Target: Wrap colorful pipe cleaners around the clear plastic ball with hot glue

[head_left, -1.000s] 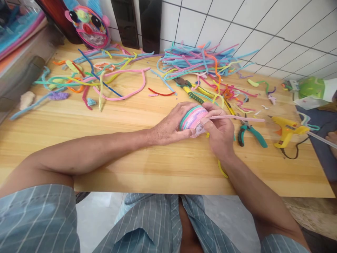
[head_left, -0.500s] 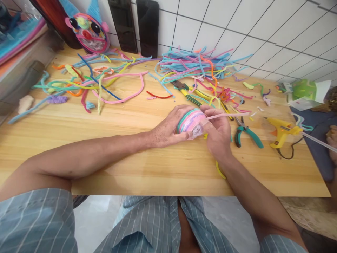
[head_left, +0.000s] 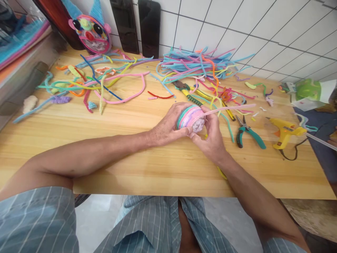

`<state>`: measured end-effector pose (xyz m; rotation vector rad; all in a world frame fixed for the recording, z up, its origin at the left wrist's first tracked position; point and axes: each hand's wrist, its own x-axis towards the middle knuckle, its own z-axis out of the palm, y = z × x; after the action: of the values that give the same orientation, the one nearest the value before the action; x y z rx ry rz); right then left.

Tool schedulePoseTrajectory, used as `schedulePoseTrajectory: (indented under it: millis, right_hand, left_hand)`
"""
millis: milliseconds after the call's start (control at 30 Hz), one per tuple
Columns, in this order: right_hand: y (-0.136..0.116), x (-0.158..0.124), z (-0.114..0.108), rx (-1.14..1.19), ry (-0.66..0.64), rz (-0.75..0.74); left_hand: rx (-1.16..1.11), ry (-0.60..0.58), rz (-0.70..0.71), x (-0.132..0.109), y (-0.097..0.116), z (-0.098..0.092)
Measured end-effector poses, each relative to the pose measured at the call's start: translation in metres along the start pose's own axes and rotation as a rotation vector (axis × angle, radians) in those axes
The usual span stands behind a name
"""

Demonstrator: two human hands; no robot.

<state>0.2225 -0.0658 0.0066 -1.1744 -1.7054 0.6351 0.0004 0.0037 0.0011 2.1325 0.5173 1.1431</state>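
Note:
My left hand (head_left: 168, 124) is wrapped round a small ball of wound pipe cleaners (head_left: 191, 117), striped pink, lilac and teal, held just above the wooden table (head_left: 131, 165). My right hand (head_left: 212, 135) presses against the ball's right side, its fingers pinching a pale pink pipe cleaner (head_left: 231, 108) whose loose end sticks out to the right. A yellow pipe cleaner piece (head_left: 222, 173) lies under my right wrist.
Loose pipe cleaners lie in a heap (head_left: 195, 65) at the back and scattered at the left (head_left: 92, 82). Teal-handled pliers (head_left: 249, 133), yellow-handled pliers (head_left: 189, 92) and a yellow glue gun (head_left: 285, 131) lie at the right. A clown-face craft (head_left: 91, 30) leans on the tiled wall.
My right hand has shifted lower round the ball, and the pink strand's free end has swung up a little. The ball has turned slightly in my left hand.

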Motion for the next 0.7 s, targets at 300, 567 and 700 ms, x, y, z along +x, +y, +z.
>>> schedulePoseTrajectory:
  millis: [300,567,700]
  right_hand:
    - [0.0017,0.0008,0.006,-0.016,0.029,0.005]
    - [0.0017,0.0006,0.0074,-0.04,0.017,-0.031]
    - [0.0016,0.0018,0.0079,-0.032,0.017,-0.014]
  left_hand:
    - [-0.002,-0.048,-0.014,-0.0012,-0.0023,-0.0012]
    - [0.004,-0.014,-0.036,-0.0023,0.0015,-0.001]
    - [0.021,-0.005,-0.034,-0.0022,0.002,-0.0003]
